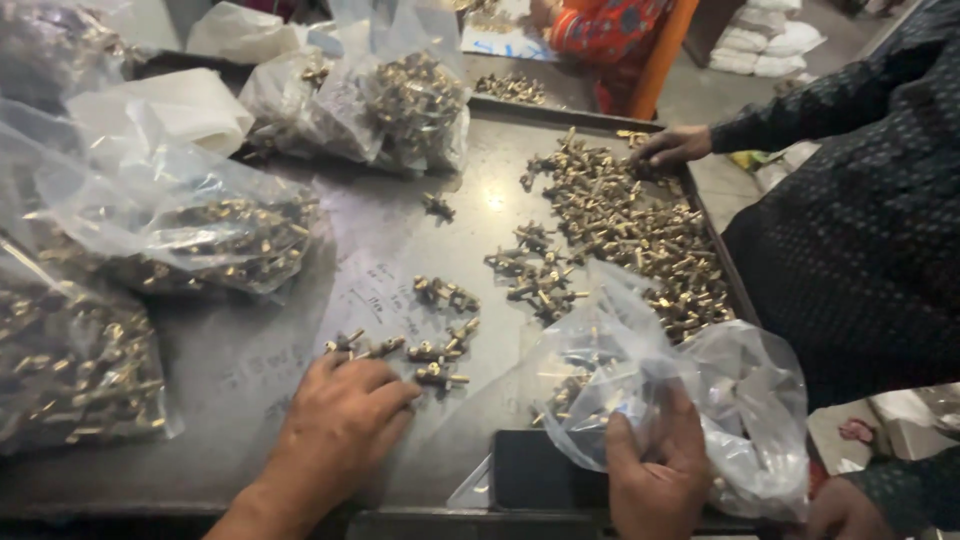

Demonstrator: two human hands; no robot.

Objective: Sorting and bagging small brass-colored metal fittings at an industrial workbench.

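Just beyond the left hand's (340,425) fingertips (385,375) lie brass fittings (437,352)

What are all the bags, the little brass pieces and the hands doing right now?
Left hand: flat on the table, fingertips touching a few brass fittings.
Right hand: gripping the clear plastic bag.
Clear plastic bag: open, partly filled with fittings.
Big pile of fittings: loose on the metal table.
Filled bags: lying on the table, full.
Another person's hand: resting on the pile.
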